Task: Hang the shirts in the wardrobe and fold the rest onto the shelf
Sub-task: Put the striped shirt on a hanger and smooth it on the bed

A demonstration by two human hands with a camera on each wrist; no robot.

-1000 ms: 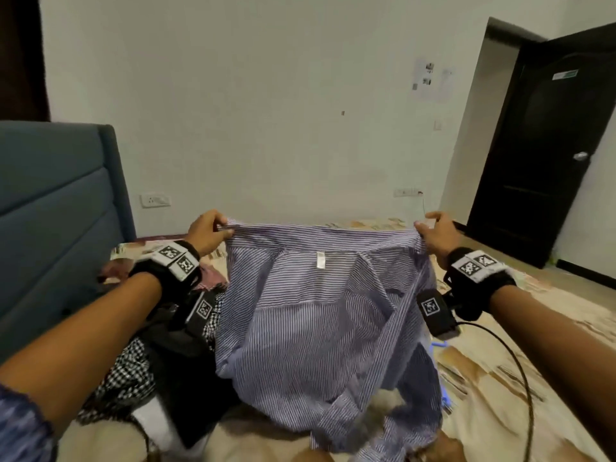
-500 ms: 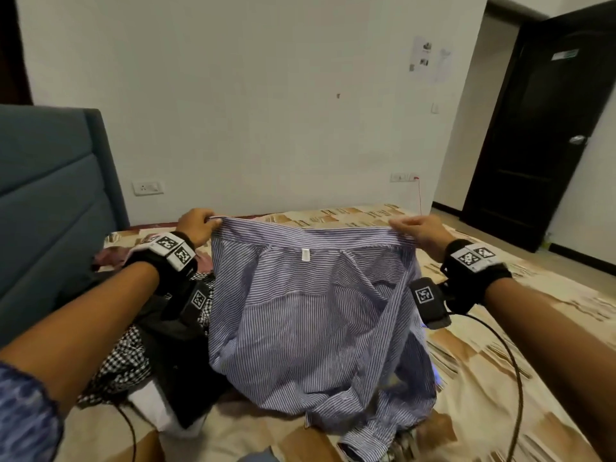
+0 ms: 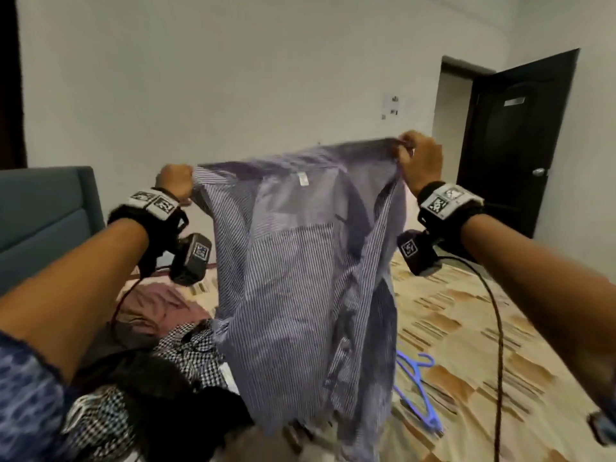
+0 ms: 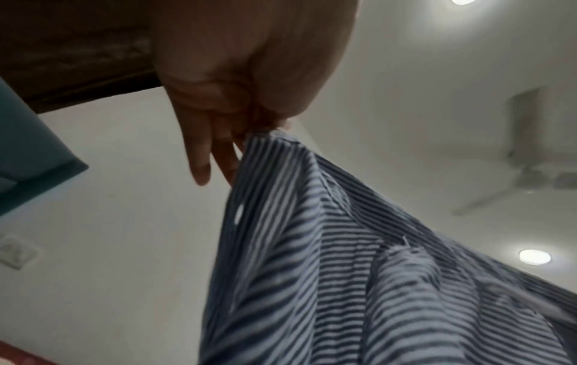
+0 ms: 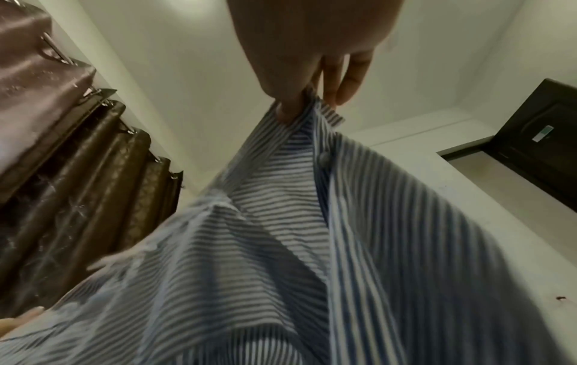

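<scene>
While limp and finely striped, the shirt (image 3: 300,281) hangs pinched by left hand (image 3: 175,181) and right hand (image 3: 420,161).

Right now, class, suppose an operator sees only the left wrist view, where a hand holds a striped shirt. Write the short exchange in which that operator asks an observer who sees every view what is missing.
Operator: Does the other hand have a grip on it too?
Observer: Yes. The right hand pinches the striped shirt at its top edge, next to a button.
Operator: Is a hanger within sight?
Observer: A blue hanger lies on the bed, to the right of the hanging shirt.
Operator: Are there any other clothes?
Observer: A checked garment lies on the bed below the left arm.
</scene>
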